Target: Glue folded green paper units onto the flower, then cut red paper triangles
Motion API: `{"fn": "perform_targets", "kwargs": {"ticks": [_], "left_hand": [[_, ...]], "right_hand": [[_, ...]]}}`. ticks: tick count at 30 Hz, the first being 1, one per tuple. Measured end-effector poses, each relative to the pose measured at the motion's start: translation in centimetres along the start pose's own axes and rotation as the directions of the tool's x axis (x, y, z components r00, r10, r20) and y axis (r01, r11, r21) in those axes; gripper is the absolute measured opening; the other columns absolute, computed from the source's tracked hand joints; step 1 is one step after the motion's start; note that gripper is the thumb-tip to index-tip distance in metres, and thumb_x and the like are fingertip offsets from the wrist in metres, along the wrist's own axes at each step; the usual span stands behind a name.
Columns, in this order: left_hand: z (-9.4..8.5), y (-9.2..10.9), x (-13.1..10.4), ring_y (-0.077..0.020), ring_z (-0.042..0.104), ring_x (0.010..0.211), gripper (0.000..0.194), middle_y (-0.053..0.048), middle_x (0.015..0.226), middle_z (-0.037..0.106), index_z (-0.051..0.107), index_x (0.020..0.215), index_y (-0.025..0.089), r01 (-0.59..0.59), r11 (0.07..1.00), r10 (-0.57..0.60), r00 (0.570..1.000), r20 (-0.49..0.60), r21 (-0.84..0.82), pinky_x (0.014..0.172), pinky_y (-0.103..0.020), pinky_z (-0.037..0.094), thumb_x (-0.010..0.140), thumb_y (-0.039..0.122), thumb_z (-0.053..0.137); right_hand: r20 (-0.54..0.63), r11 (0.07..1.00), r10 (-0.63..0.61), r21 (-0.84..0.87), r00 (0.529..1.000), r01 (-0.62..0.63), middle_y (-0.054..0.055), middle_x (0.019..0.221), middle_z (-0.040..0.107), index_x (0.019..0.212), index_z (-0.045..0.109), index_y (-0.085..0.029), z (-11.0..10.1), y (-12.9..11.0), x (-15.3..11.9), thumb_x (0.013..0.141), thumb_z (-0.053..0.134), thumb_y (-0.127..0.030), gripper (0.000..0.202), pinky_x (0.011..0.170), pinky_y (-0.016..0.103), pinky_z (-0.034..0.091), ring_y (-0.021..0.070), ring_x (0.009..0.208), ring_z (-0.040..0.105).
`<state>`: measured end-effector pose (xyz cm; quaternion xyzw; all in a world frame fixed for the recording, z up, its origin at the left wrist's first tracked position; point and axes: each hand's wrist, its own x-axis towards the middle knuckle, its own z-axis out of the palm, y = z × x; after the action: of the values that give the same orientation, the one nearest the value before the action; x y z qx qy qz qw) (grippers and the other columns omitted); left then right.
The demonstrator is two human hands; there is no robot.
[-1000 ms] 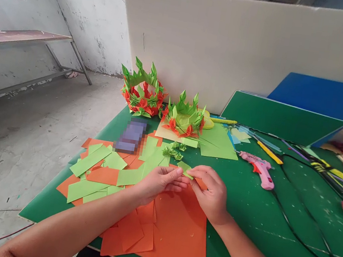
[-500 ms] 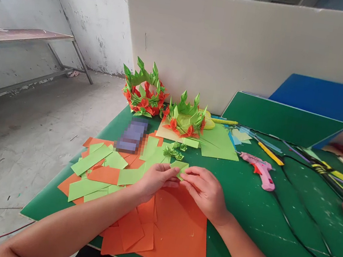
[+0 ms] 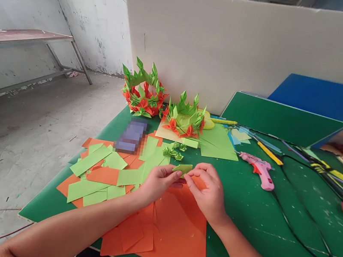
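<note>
Between my fingers is a small folded piece of green paper (image 3: 183,169), held above a large orange sheet (image 3: 182,234). My left hand (image 3: 159,182) grips its left side, thumb on top. At its right edge, my right hand (image 3: 207,190) pinches it between thumb and fingertips. Just beyond lie several small folded green paper pieces (image 3: 175,151). Loose green paper strips (image 3: 91,160) and orange paper pieces (image 3: 103,175) spread out to the left of my left hand.
Two green-and-orange paper crowns (image 3: 143,98) stand at the back of the green table (image 3: 240,226). A pink glue gun (image 3: 260,171) with a black cord lies right of my hands. A blurred phone-like object (image 3: 131,136) rests among the papers. Green and blue boards (image 3: 283,120) lean behind.
Both hands have shifted slightly right with the green paper. The paper now appears tilted and narrower, and my right fingers have moved along its right edge.
</note>
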<state>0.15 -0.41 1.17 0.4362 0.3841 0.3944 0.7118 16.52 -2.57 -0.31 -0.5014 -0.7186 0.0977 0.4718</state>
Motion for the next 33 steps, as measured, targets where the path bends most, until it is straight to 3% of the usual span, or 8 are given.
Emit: {"fn": "perform_targets", "kwargs": {"ticks": [6,13,19,27,30,33], "left_hand": [[-0.4,-0.3,0.0,-0.0227,0.069,0.088,0.037,-0.008,0.085,0.073,0.072,0.088,0.014,0.063,0.996,-0.064,0.998,0.015,0.056,0.084,-0.036,0.053,0.071,0.047,0.075],[-0.2,-0.2,-0.1,-0.0230,0.068,0.092,0.037,-0.008,0.090,0.074,0.072,0.089,0.013,0.040,0.998,-0.041,0.999,0.028,0.043,0.084,-0.033,0.053,0.071,0.046,0.075],[0.1,0.0,-0.2,-0.0185,0.068,0.086,0.036,-0.006,0.088,0.074,0.073,0.093,0.014,-0.004,0.997,0.000,0.999,0.051,0.076,0.082,-0.029,0.053,0.068,0.039,0.079],[-0.2,-0.5,0.2,-0.0171,0.068,0.078,0.036,-0.006,0.083,0.074,0.073,0.085,0.012,-0.025,0.998,0.022,0.999,0.044,0.061,0.079,-0.030,0.055,0.067,0.043,0.079],[-0.1,-0.4,0.1,-0.0168,0.068,0.079,0.037,-0.006,0.083,0.074,0.072,0.089,0.012,-0.020,0.998,0.017,0.999,0.041,0.057,0.078,-0.029,0.055,0.068,0.043,0.078],[-0.1,-0.2,0.1,-0.0159,0.068,0.076,0.037,-0.006,0.079,0.073,0.072,0.088,0.012,0.000,0.998,-0.001,1.000,0.018,0.060,0.073,-0.026,0.055,0.068,0.042,0.078]], "right_hand": [[0.065,0.998,0.070,-0.001,0.995,-0.071,0.004,0.088,0.056,0.079,0.059,-0.021,0.1,0.7,0.0,0.091,0.056,-0.030,0.015,0.075,0.032,0.047,0.0182,0.083,0.057],[0.072,0.993,0.111,0.038,0.991,-0.114,0.004,0.086,0.056,0.077,0.056,-0.021,0.1,0.3,0.0,0.090,0.056,-0.029,0.015,0.072,0.029,0.046,0.0171,0.080,0.056],[0.087,0.982,0.141,0.118,0.986,-0.151,0.003,0.085,0.057,0.073,0.054,-0.022,0.1,0.0,0.0,0.088,0.058,-0.026,0.017,0.070,0.029,0.046,0.0171,0.079,0.056],[0.121,0.937,0.237,0.233,0.964,-0.260,0.002,0.080,0.056,0.069,0.055,-0.021,0.3,-0.1,-0.1,0.087,0.060,-0.031,0.021,0.066,0.027,0.046,0.0156,0.075,0.056],[0.122,0.883,0.301,0.339,0.946,-0.325,0.001,0.080,0.056,0.076,0.051,-0.022,0.6,0.3,-0.2,0.084,0.064,-0.033,0.019,0.065,0.028,0.048,0.0150,0.072,0.056],[0.153,0.765,0.380,0.503,0.912,-0.403,-0.002,0.081,0.055,0.086,0.045,-0.024,0.9,1.0,-0.3,0.077,0.072,-0.034,0.030,0.064,0.027,0.049,0.0137,0.070,0.056]]}}
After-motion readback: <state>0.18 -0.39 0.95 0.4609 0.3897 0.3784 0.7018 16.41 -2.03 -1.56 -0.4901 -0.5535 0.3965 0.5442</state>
